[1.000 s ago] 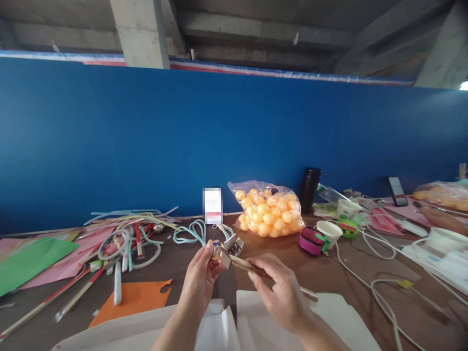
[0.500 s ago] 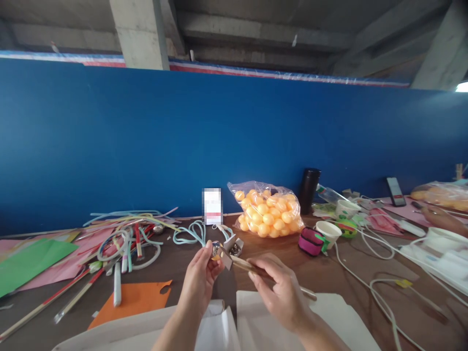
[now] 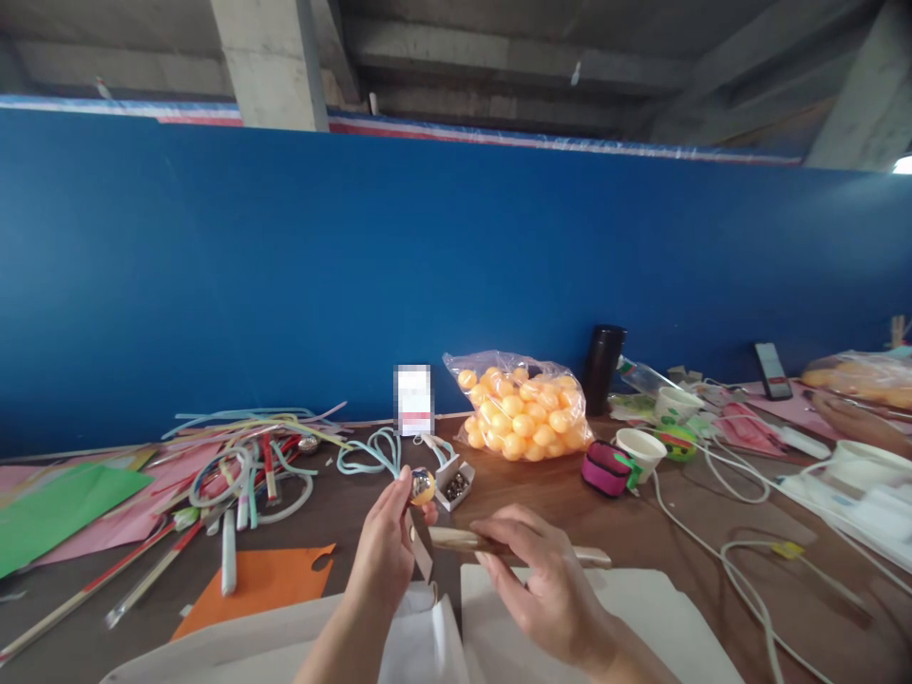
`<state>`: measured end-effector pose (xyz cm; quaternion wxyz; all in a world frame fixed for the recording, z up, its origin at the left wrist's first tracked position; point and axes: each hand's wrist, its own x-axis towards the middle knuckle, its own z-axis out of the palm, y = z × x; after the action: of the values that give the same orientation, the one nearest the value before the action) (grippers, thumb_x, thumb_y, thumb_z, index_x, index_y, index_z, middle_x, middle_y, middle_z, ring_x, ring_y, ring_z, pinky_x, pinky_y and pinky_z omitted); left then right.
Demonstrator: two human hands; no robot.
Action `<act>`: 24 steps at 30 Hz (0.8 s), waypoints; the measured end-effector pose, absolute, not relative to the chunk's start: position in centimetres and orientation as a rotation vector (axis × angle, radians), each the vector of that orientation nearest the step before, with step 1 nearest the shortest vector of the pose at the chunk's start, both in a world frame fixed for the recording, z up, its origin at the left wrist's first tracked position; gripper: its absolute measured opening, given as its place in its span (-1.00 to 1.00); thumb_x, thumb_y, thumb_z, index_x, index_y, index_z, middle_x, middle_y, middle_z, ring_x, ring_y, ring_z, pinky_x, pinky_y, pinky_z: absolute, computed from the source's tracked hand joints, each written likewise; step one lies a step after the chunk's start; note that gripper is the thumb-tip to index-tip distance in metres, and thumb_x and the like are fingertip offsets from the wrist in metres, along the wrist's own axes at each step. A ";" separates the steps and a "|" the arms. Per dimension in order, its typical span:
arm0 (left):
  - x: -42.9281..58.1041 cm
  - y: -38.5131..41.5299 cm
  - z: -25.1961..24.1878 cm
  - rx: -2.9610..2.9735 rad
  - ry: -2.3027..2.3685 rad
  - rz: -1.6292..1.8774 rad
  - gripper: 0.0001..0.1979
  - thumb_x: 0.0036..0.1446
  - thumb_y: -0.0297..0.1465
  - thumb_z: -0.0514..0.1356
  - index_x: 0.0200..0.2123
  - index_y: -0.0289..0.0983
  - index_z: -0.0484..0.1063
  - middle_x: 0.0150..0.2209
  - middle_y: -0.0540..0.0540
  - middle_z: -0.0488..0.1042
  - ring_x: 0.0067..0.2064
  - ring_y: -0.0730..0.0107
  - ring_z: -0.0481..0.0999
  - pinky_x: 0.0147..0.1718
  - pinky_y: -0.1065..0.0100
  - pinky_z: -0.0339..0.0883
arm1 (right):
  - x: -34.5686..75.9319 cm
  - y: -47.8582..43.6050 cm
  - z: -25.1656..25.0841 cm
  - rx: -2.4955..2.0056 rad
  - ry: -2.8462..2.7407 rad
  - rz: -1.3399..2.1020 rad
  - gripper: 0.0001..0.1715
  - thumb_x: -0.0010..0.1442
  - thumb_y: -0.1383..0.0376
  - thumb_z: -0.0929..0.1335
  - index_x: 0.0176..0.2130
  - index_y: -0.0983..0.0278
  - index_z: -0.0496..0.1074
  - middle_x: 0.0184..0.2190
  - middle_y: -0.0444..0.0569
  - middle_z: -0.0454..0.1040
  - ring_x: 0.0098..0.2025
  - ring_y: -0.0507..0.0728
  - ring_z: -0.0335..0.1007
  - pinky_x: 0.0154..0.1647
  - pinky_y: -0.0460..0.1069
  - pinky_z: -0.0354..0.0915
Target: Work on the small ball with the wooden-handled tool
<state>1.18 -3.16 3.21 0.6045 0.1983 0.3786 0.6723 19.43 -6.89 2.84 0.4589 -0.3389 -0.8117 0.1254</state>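
Observation:
In my left hand a small round ball, part orange-yellow and part shiny silver, is pinched at the fingertips. My right hand is closed around the wooden handle of a small hammer. The flat, thin hammer head points down and lies just below the ball, close to my left fingers; whether it touches them I cannot tell. Right behind the ball stands a small open box with little metal pieces inside.
Behind the box is a clear bag of orange balls, with a black bottle beside it. Tubes and strips are heaped at left near orange paper. White cables, a paper cup and a co-worker's hand are at right.
The hammer head has dropped from beside the ball to below it, and its handle is more level. The ball and the small box are now less covered.

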 end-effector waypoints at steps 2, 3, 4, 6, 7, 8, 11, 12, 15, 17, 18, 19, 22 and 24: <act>1.1 -3.0 3.0 0.424 0.873 1.548 -0.79 -0.05 -0.34 0.35 -0.33 -0.30 0.47 -0.41 -0.04 0.52 -0.50 0.52 0.49 -0.49 0.50 0.41 | 19.5 -6.8 2.9 -0.867 -1.962 0.309 -0.68 0.21 0.40 0.29 -0.03 0.20 0.40 -0.26 0.00 0.45 -0.26 0.10 0.41 -0.23 -0.02 0.37; 1.0 -3.0 2.8 0.412 0.870 1.547 -0.78 -0.05 -0.35 0.35 -0.32 -0.29 0.47 -0.41 -0.04 0.53 -0.49 0.51 0.50 -0.49 0.50 0.41 | 19.5 -6.7 2.9 -0.890 -1.940 0.309 -0.69 0.22 0.40 0.28 -0.04 0.20 0.41 -0.25 0.01 0.46 -0.24 0.11 0.41 -0.21 -0.01 0.37; 0.9 -2.9 2.7 0.413 0.866 1.546 -0.78 -0.04 -0.35 0.35 -0.30 -0.29 0.47 -0.41 -0.04 0.52 -0.48 0.51 0.51 -0.50 0.50 0.41 | 19.5 -6.6 2.9 -0.914 -1.919 0.307 -0.71 0.22 0.39 0.28 -0.05 0.21 0.42 -0.24 0.03 0.46 -0.22 0.12 0.41 -0.19 -0.01 0.37; 0.7 -2.8 2.4 0.443 0.838 1.540 -0.79 -0.01 -0.35 0.34 -0.30 -0.31 0.47 -0.43 -0.05 0.52 -0.49 0.50 0.50 -0.50 0.48 0.43 | 19.6 -6.4 2.8 -0.970 -1.884 0.296 -0.73 0.23 0.38 0.28 -0.08 0.22 0.43 -0.23 0.04 0.47 -0.19 0.14 0.41 -0.16 0.01 0.37; 0.7 -2.7 2.4 0.458 0.823 1.540 -0.79 0.00 -0.35 0.33 -0.29 -0.32 0.47 -0.43 -0.06 0.51 -0.49 0.50 0.50 -0.50 0.47 0.43 | 19.7 -6.4 2.8 -0.994 -1.875 0.292 -0.74 0.22 0.38 0.28 -0.09 0.22 0.43 -0.23 0.04 0.47 -0.18 0.14 0.41 -0.15 0.01 0.37; 0.6 -2.7 2.3 0.473 0.811 1.540 -0.80 0.01 -0.35 0.32 -0.29 -0.33 0.47 -0.43 -0.07 0.51 -0.50 0.50 0.49 -0.49 0.46 0.44 | 19.7 -6.3 2.7 -1.010 -1.870 0.287 -0.75 0.22 0.38 0.28 -0.10 0.22 0.44 -0.23 0.04 0.47 -0.18 0.14 0.41 -0.14 0.01 0.37; 0.7 -2.8 2.4 0.468 0.837 1.545 -0.79 0.01 -0.36 0.32 -0.28 -0.34 0.48 -0.44 -0.07 0.51 -0.50 0.52 0.48 -0.52 0.48 0.44 | 19.7 -6.3 2.7 -1.003 -1.877 0.299 -0.74 0.21 0.38 0.29 -0.09 0.21 0.44 -0.23 0.02 0.47 -0.17 0.14 0.42 -0.12 0.00 0.37; 0.7 -2.8 2.4 0.457 0.857 1.546 -0.78 0.00 -0.36 0.33 -0.28 -0.33 0.47 -0.44 -0.05 0.50 -0.51 0.52 0.48 -0.53 0.49 0.43 | 19.6 -6.4 2.7 -0.990 -1.881 0.314 -0.74 0.21 0.38 0.29 -0.09 0.21 0.43 -0.22 0.02 0.47 -0.17 0.13 0.42 -0.13 0.00 0.38; 0.7 -2.9 2.5 0.451 0.867 1.546 -0.76 -0.01 -0.36 0.34 -0.26 -0.31 0.47 -0.44 -0.03 0.50 -0.50 0.53 0.48 -0.54 0.51 0.42 | 19.5 -6.5 2.7 -0.979 -1.885 0.317 -0.72 0.21 0.39 0.29 -0.08 0.21 0.43 -0.23 0.02 0.47 -0.18 0.13 0.43 -0.15 -0.01 0.38; 0.7 -2.9 2.4 0.477 0.847 1.536 -0.76 -0.01 -0.35 0.34 -0.26 -0.32 0.47 -0.43 -0.05 0.51 -0.50 0.52 0.49 -0.54 0.50 0.42 | 19.4 -6.5 2.8 -0.993 -1.884 0.290 -0.72 0.20 0.41 0.29 -0.09 0.21 0.44 -0.23 0.02 0.48 -0.19 0.13 0.43 -0.15 -0.01 0.38; 0.7 -2.9 2.4 0.487 0.844 1.534 -0.76 -0.01 -0.34 0.34 -0.26 -0.32 0.47 -0.43 -0.06 0.51 -0.49 0.51 0.49 -0.53 0.49 0.43 | 19.4 -6.5 2.8 -0.997 -1.879 0.277 -0.72 0.20 0.41 0.29 -0.10 0.21 0.45 -0.24 0.02 0.49 -0.19 0.13 0.43 -0.15 -0.01 0.38; 0.7 -2.9 2.4 0.491 0.847 1.534 -0.75 -0.02 -0.33 0.34 -0.27 -0.33 0.47 -0.44 -0.06 0.51 -0.49 0.50 0.49 -0.52 0.48 0.43 | 19.4 -6.5 2.8 -0.994 -1.871 0.271 -0.73 0.20 0.41 0.29 -0.11 0.21 0.45 -0.24 0.01 0.49 -0.20 0.13 0.43 -0.16 -0.01 0.39; 0.7 -2.9 2.4 0.483 0.871 1.543 -0.73 -0.05 -0.33 0.36 -0.28 -0.33 0.48 -0.46 -0.05 0.50 -0.50 0.50 0.49 -0.52 0.48 0.43 | 19.4 -6.4 2.8 -0.978 -1.856 0.287 -0.74 0.19 0.39 0.30 -0.11 0.21 0.45 -0.24 0.01 0.49 -0.20 0.13 0.43 -0.17 -0.02 0.39; 0.7 -2.9 2.5 0.494 0.871 1.539 -0.72 -0.07 -0.32 0.37 -0.28 -0.33 0.48 -0.45 -0.05 0.51 -0.49 0.50 0.49 -0.52 0.48 0.42 | 19.4 -6.4 2.7 -0.989 -1.870 0.304 -0.74 0.19 0.40 0.30 -0.11 0.20 0.44 -0.24 0.01 0.48 -0.19 0.14 0.43 -0.16 -0.01 0.38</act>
<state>0.69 -2.94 2.53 0.6075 0.2137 0.3767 0.6659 19.40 -6.44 2.68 0.4811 -0.4058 -0.7670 0.1247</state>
